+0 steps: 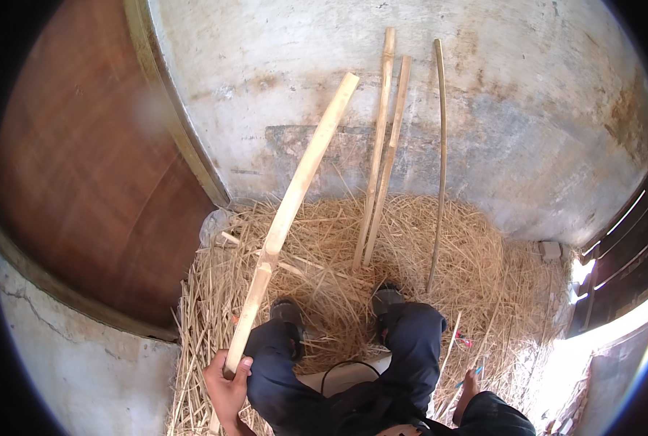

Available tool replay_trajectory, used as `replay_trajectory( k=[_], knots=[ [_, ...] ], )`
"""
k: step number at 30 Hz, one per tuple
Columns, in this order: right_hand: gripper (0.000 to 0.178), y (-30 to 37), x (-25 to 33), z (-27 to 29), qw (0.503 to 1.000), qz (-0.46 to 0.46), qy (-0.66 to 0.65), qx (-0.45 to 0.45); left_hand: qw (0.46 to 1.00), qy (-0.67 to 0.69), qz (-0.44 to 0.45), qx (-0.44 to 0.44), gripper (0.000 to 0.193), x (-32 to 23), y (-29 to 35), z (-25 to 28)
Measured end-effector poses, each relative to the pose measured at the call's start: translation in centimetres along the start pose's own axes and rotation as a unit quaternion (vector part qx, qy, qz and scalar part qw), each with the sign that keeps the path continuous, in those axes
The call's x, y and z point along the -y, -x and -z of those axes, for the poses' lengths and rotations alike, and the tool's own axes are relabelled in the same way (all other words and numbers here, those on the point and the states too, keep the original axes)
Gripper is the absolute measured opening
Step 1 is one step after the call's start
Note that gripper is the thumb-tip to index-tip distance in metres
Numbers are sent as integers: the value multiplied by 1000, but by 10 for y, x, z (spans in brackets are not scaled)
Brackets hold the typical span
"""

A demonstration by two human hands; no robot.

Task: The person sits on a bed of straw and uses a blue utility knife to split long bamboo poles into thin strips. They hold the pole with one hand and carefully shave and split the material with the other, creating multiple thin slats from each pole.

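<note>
My left hand (227, 389) is closed around the lower part of a long, pale split bamboo strip (295, 192). The strip slants up and away to the right, past my left knee, with a darker joint partway along it. Its far end is raised in front of the wall. My right hand cannot be made out; only a small skin-coloured patch shows at the lower edge between my legs. Ahead of my feet, two more bamboo strips (383, 152) lean on the wall side by side, and a thinner, darker stick (441, 145) leans to their right.
Loose straw-like strips (469, 247) cover the floor around my shoes. A stained pale wall (527, 145) stands ahead, with a brown door panel (99, 167) on the left. Beneath me is a white object (360, 374) with a black loop. Another person's bare foot (469, 392) seems to show at lower right.
</note>
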State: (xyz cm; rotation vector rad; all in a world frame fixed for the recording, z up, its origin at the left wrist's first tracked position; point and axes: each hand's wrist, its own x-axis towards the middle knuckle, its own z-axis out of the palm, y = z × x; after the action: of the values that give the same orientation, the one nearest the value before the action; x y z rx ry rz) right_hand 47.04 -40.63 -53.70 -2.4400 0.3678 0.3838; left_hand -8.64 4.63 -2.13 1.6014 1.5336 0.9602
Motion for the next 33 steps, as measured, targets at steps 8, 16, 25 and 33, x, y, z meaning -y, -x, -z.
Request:
replay_trajectory(
  k=[8,16,25,33],
  knots=[
    [29,62,-11,-15,999,22,37,18,1000,-24,-15,2,20,-1,-4,-3],
    [28,60,-33,-24,996,16,-1,91,1000,9,-3,4,18,-1,-1,-3],
    [27,41,-57,-12,979,-29,-85,184,1000,-16,25,4,14,-9,-2,4],
    [25,76,-30,-60,980,125,128,-87,1000,18,8,23,12,-17,-8,-8]
  ],
)
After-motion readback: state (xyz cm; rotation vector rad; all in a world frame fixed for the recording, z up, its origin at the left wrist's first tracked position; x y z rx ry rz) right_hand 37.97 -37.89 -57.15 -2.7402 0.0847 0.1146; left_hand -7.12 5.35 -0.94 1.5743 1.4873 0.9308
